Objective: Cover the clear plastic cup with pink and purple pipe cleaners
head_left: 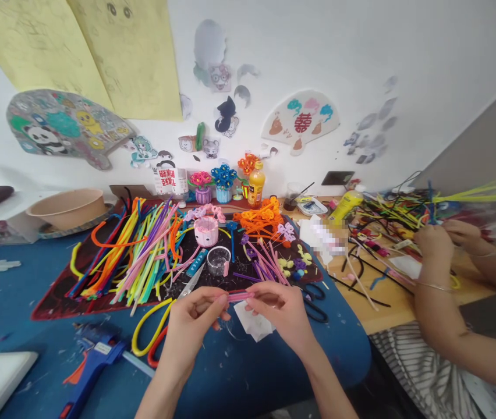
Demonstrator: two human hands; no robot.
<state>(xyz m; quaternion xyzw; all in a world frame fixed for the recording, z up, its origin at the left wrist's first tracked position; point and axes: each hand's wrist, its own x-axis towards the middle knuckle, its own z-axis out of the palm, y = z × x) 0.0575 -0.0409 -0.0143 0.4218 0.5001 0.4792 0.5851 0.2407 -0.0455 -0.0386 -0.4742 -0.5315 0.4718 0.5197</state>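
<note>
Pink stems (240, 297) span your left hand (199, 314) and right hand (279, 311), each pinching an end; scissors (142, 336) lie left, paper (257, 327) near, pink pot (206, 233) farther.

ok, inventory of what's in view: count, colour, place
Pink strips: count unclear, pink, front centre
Yellow-red scissors: 1, front, left of centre
Paper: 1, white, front centre
Pink pot: 1, pink, centre
Clear cup: 1, transparent, centre
Mat: 1, dark, centre-left
Pipe cleaners: many, mixed, mat's left
Orange pieces: many, orange, mat's right
Table: 1, blue, beneath mat
Glue gun: 1, blue, front left
Bowl: 1, tan, back left
Potted flowers: 3, pink, blue, orange, back
Bottles: 2, yellow tones, back
Fans: 2, multicoloured, wall
Drawing sheets: 2, yellow, wall
Co-worker's hands: 2, bare, right
Left hand: 1, bare, on strips
Right hand: 1, bare, on strips
</note>
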